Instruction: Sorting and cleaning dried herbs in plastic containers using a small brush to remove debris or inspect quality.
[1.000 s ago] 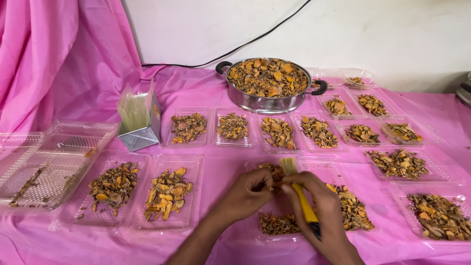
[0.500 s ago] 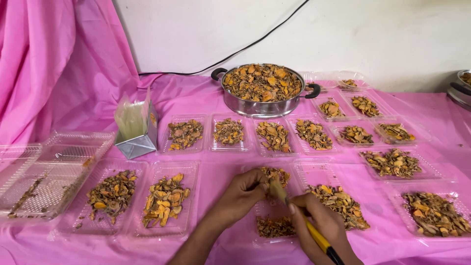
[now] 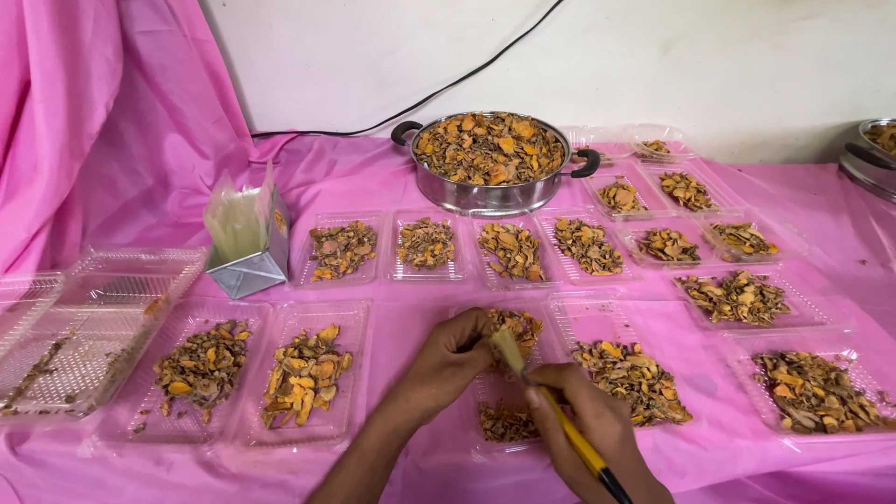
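A table draped in a pink cloth [image 3: 392, 187] carries everything. At the back stands a steel pan [image 3: 489, 193] heaped with dried orange-brown slices. Around and before it lie many clear plastic trays [image 3: 342, 250], each with a small pile of the same slices. At the far left sit nearly empty clear trays [image 3: 89, 322], and beside them a small silver box [image 3: 248, 271] holding clear bags.
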